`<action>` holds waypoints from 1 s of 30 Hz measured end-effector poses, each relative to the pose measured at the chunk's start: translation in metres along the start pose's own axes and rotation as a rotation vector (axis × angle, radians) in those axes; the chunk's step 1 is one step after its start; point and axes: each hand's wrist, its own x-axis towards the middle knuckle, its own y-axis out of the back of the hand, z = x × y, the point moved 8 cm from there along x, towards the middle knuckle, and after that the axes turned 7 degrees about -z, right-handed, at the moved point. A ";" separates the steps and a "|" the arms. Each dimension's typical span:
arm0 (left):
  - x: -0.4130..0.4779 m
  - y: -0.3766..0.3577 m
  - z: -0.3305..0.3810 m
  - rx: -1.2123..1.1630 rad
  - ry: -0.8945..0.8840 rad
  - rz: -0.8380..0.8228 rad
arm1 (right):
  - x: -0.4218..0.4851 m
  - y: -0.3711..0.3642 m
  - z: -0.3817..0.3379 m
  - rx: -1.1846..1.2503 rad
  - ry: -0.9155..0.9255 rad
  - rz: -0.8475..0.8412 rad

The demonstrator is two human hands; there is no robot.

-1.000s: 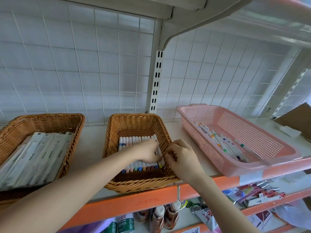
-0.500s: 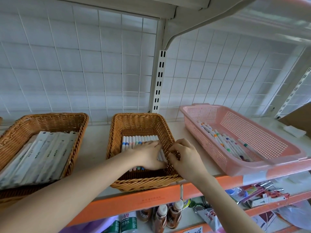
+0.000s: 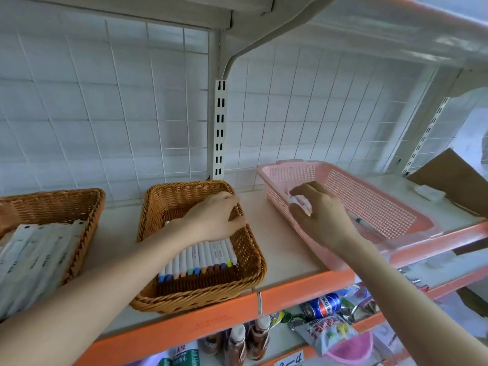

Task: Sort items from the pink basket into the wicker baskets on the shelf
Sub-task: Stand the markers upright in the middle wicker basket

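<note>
The pink basket (image 3: 433, 228) stands on the shelf at right. My right hand (image 3: 324, 220) is inside it, fingers curled round a few white markers (image 3: 301, 204). One loose marker with a green cap (image 3: 365, 225) lies further right in that basket. The middle wicker basket (image 3: 198, 299) holds a row of white markers with coloured caps (image 3: 200, 260). My left hand (image 3: 214, 217) lies over the far end of that row, fingertips against the basket's right wall. The left wicker basket (image 3: 52, 204) holds long white packs (image 3: 39, 254).
A brown cardboard box (image 3: 454, 180) and a small white block (image 3: 429, 192) sit at the shelf's right end. The shelf has an orange front edge (image 3: 303, 289). Below it are bottles (image 3: 237, 342), a blue can (image 3: 320, 305) and snack bags. A slotted upright (image 3: 219, 128) rises behind the baskets.
My right hand left the middle wicker basket, moved right into the pink basket and closed on markers there. My left hand slid toward the far end of the marker row.
</note>
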 end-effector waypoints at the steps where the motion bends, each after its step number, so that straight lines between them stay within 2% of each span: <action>1: 0.004 0.008 0.012 -0.003 -0.021 0.042 | 0.002 0.008 0.013 -0.024 -0.016 -0.008; 7: 0.049 0.019 0.095 -0.034 -0.128 0.179 | 0.005 0.044 0.117 -0.210 -0.209 -0.197; 12: 0.095 0.001 0.156 -0.068 -0.176 0.148 | 0.015 0.052 0.194 -0.296 -0.315 -0.395; 16: 0.121 -0.022 0.177 -0.044 -0.117 0.080 | 0.023 0.034 0.212 -0.315 -0.304 -0.590; 22: 0.133 -0.046 0.167 0.043 0.033 0.006 | 0.030 -0.014 0.228 -0.278 -0.421 -0.877; 27: 0.134 -0.050 0.164 0.050 0.052 -0.002 | 0.024 -0.041 0.227 -0.235 -0.452 -1.014; 30: 0.132 -0.051 0.163 0.052 0.051 0.007 | 0.025 -0.049 0.230 -0.225 -0.422 -1.017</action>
